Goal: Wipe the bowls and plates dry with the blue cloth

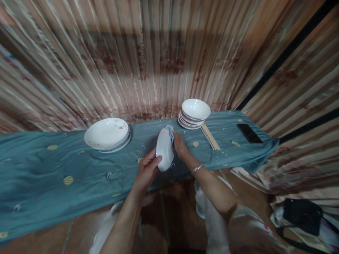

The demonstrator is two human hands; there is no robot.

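Note:
A white plate [164,150], tilted up on edge, is held above the cloth-covered table between my hands. My left hand [148,164] grips its lower left rim, with the thumb on the white surface. At the plate's upper right side, my right hand [180,144] presses a light blue cloth [170,130] against it. The fingers of my right hand are partly hidden. To the left lies a stack of white plates [107,133] with a floral pattern. Behind and to the right stands a stack of white bowls [195,110] with red bands.
Several wooden chopsticks [209,137] lie beside the bowls, and a black phone [249,133] rests farther right. A teal patterned tablecloth [90,176] covers the long table. Pleated curtains [159,60] hang close behind it. A black bag [302,215] is at the lower right.

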